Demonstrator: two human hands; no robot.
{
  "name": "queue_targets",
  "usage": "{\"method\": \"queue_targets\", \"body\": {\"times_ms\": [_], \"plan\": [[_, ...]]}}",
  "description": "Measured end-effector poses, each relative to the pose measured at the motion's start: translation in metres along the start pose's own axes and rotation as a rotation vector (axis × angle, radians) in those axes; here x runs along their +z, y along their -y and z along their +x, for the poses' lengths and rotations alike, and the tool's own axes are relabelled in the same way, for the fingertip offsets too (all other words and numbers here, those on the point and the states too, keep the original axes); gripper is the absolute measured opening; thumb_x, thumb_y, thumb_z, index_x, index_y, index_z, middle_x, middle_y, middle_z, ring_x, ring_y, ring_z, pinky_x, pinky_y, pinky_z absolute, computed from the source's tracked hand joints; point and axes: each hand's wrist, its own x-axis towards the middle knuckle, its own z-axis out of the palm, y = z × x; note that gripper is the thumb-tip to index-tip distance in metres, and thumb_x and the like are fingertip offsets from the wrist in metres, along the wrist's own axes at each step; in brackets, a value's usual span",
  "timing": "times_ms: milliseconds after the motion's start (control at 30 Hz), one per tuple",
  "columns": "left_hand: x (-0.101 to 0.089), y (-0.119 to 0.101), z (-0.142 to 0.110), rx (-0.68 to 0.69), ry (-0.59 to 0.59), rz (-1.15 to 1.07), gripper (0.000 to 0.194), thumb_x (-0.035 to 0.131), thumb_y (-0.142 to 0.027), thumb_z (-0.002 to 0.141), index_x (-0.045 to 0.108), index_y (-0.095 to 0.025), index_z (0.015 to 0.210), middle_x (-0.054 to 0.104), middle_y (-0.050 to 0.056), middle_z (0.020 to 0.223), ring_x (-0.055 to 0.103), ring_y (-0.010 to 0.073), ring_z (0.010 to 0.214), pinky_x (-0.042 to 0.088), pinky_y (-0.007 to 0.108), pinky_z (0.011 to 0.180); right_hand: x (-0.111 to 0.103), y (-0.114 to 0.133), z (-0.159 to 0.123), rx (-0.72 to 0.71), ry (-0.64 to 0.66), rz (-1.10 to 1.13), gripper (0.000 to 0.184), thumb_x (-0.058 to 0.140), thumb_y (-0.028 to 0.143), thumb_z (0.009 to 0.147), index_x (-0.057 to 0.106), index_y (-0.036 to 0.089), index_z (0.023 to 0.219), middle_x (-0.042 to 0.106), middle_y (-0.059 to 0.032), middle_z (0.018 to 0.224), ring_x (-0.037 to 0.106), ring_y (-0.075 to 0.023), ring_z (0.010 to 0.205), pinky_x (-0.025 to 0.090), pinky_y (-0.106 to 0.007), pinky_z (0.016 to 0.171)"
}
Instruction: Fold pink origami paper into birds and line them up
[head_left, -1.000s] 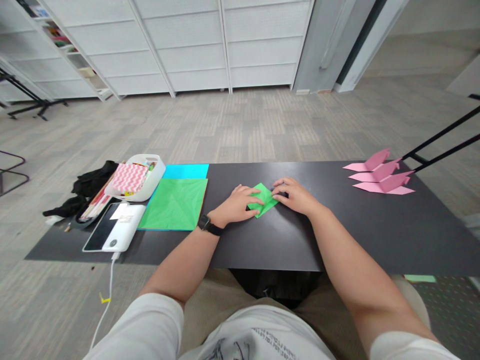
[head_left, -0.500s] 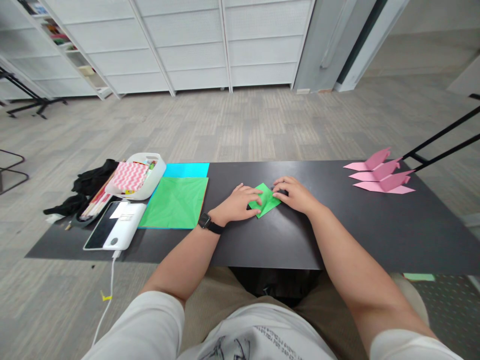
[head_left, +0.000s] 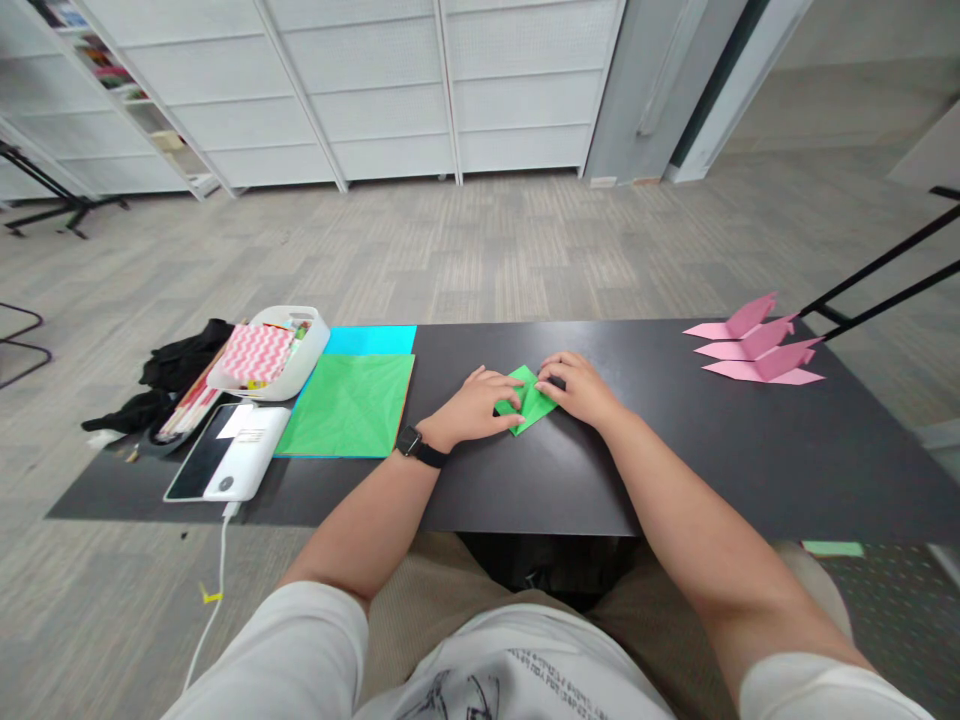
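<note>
A small folded piece of green origami paper (head_left: 529,402) lies on the dark table, turned to a diamond shape. My left hand (head_left: 480,403) rests on its left side, thumb and fingers apart, steadying it against the tabletop. At its right corner, the thumb and fingertips of my right hand (head_left: 577,388) pinch a flap of the paper. My fingers partly cover both sides, so the exact folds there are hidden. A black watch (head_left: 420,446) is on my left wrist.
To the left lies a stack of green paper sheets (head_left: 349,405) over blue sheets (head_left: 373,340). Beyond it are a white basket (head_left: 304,365), a phone with a white power bank (head_left: 247,455) and black cloth (head_left: 184,355). Three pink paper cranes (head_left: 765,360) stand far right.
My right hand has moved slightly left, inward over the right corner of the green paper. My left hand stays in place. The view has shifted a little.
</note>
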Motion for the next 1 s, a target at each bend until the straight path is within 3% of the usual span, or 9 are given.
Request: {"method": "queue_targets", "body": {"times_ms": [467, 667, 867, 1000], "plan": [[0.003, 0.002, 0.002, -0.017, 0.008, 0.014, 0.017, 0.083, -0.037, 0.09, 0.074, -0.028, 0.101, 0.068, 0.002, 0.15, 0.058, 0.028, 0.14, 0.024, 0.065, 0.133, 0.008, 0.006, 0.002, 0.028, -0.038, -0.031, 0.007, 0.071, 0.032, 0.097, 0.077, 0.029, 0.096, 0.072, -0.0073, 0.118, 0.065, -0.0303, 0.118, 0.047, -0.054, 0.109], [0.006, 0.003, 0.002, -0.019, -0.016, 0.011, 0.026, 0.082, -0.034, 0.09, 0.069, -0.029, 0.112, 0.067, 0.003, 0.149, 0.057, 0.028, 0.142, 0.026, 0.064, 0.133, 0.011, 0.007, 0.002, 0.033, -0.045, -0.046, 0.006, 0.073, 0.032, 0.097, 0.077, 0.029, 0.094, 0.071, -0.0068, 0.117, 0.065, -0.03, 0.117, 0.046, -0.053, 0.109], [0.008, 0.006, 0.001, 0.013, -0.054, 0.061, 0.039, 0.085, -0.038, 0.089, 0.073, -0.03, 0.125, 0.054, 0.011, 0.159, 0.05, 0.0318, 0.151, 0.028, 0.063, 0.133, 0.014, 0.008, 0.003, 0.055, -0.053, -0.078, 0.005, 0.075, 0.032, 0.095, 0.076, 0.028, 0.093, 0.071, -0.0069, 0.117, 0.063, -0.0312, 0.117, 0.045, -0.055, 0.108], [0.01, 0.01, 0.0, 0.021, -0.033, 0.086, 0.036, 0.083, -0.041, 0.092, 0.077, -0.033, 0.126, 0.059, 0.007, 0.154, 0.053, 0.0311, 0.148, 0.024, 0.064, 0.135, 0.015, 0.009, 0.003, 0.076, -0.048, -0.079, 0.006, 0.076, 0.034, 0.095, 0.076, 0.029, 0.091, 0.071, -0.007, 0.117, 0.063, -0.0316, 0.117, 0.042, -0.06, 0.113]]}}
